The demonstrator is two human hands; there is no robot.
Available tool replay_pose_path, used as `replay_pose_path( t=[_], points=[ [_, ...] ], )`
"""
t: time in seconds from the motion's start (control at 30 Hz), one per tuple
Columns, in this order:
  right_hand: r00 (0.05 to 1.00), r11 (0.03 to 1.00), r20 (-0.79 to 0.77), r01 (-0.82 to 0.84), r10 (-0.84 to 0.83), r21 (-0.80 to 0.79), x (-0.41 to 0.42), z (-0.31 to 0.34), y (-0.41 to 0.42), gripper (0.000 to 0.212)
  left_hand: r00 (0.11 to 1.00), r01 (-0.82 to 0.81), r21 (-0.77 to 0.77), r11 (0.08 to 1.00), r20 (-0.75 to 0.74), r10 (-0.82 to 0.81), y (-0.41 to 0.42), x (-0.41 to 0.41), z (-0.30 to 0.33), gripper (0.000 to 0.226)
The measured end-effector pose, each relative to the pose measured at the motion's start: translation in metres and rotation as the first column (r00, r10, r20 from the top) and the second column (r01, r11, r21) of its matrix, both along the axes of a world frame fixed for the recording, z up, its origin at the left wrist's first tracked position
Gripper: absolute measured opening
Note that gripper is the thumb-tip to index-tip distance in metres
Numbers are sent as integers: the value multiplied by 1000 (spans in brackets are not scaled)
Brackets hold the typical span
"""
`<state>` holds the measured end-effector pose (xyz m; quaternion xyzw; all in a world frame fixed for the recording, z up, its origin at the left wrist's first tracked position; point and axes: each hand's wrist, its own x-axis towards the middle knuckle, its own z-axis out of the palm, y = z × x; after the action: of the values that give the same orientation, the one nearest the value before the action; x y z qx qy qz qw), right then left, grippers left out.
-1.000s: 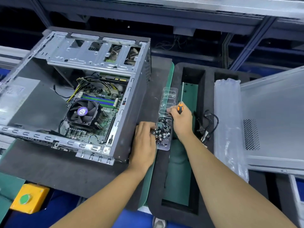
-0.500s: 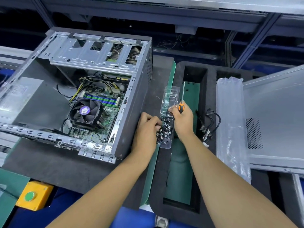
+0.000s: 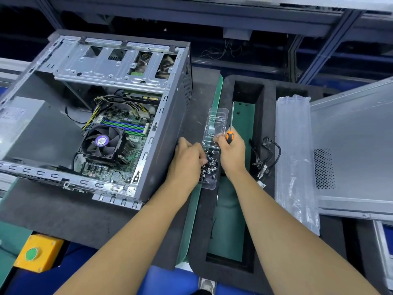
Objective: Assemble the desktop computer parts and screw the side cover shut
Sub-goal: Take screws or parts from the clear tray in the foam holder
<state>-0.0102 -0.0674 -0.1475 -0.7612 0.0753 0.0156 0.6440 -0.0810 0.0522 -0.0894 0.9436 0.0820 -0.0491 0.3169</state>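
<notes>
Head view, nearest edge: a yellow box with a green round button (image 3: 36, 255) sits at the lower left, beside a dark grey foam mat (image 3: 53, 211) that carries the case.
Tray: a black foam tray with a long green-floored slot (image 3: 228, 231) runs away from the person, just right of the mat.
Left hand: the left hand (image 3: 187, 161) curls its fingers into the loose dark screws (image 3: 209, 165); whether it pinches one cannot be told.
Right hand: the right hand (image 3: 232, 152) grips the orange-and-black screwdriver (image 3: 230, 133), shaft pointing straight away, and its fingertips touch the clear plastic blister box (image 3: 214, 135) that holds the screws.
Cable: a black cable bundle (image 3: 264, 158) lies just right of that hand.
Case: the open grey metal computer case (image 3: 163, 128) lies on its side at left, long axis running away and leftward, fan and green board facing up.
Cover: the grey metal side cover (image 3: 357, 145) lies flat at far right, apart from the case, next to a clear air-cushion wrap (image 3: 294, 158).
Room: dark metal framing (image 3: 314, 52) crosses behind the bench.
</notes>
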Motion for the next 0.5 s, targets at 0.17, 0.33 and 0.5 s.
replay_pose_path(
  t=[0.17,0.33,0.5],
  points=[
    [1000,1000,-8,2,-2,10,-1,1,1,22,999,30,-131,991,-25,-33,4,-13,2,24],
    [1000,1000,8,-4,4,11,-2,3,2,23,996,76,-66,995,-43,-79,5,-17,4,23],
    [1000,1000,19,-6,6,15,-2,0,1,22,993,105,54,993,-63,-101,0,-17,4,17]
  ],
)
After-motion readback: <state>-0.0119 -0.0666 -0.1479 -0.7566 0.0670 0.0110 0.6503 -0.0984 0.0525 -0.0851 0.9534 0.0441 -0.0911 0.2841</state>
